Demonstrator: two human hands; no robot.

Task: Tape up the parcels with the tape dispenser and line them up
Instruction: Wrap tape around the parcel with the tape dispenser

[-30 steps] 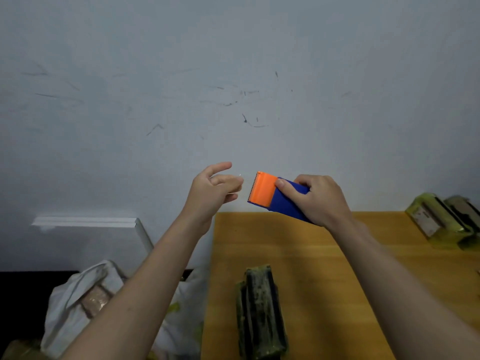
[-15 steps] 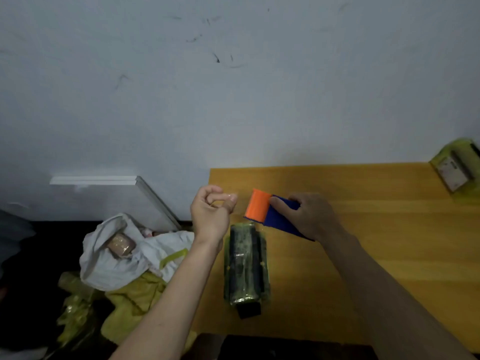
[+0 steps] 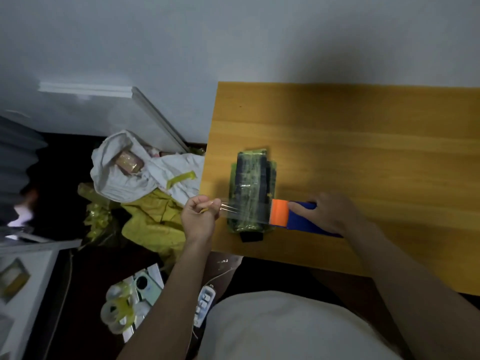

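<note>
Clear tape (image 3: pixel 244 210) stretches between our two hands, spanning the near end of a dark, yellow-green wrapped parcel (image 3: pixel 250 190) on the wooden desk (image 3: pixel 363 152). Our left hand (image 3: pixel 198 215), fingers curled, pinches the free end of the strip just off the desk's left edge. Our right hand (image 3: pixel 327 214) grips the blue handle of the tape dispenser (image 3: pixel 291 215), its orange cutter head touching or just beside the parcel's right flank. The parcel lies near the desk's left edge, its long axis running away from us toward the wall, so the strip crosses it at a right angle. It sits between the hands, the dispenser hand closer to it than the pinching hand. We cannot tell whether the tape already touches the wrapping or hovers just above it. We judge the coming move to be a lowering of both hands, pressing the band down across the parcel's width. Beside the desk, on the floor, a white bag (image 3: pixel 135 172) and yellow wrapping (image 3: pixel 153 222) lie heaped.
</note>
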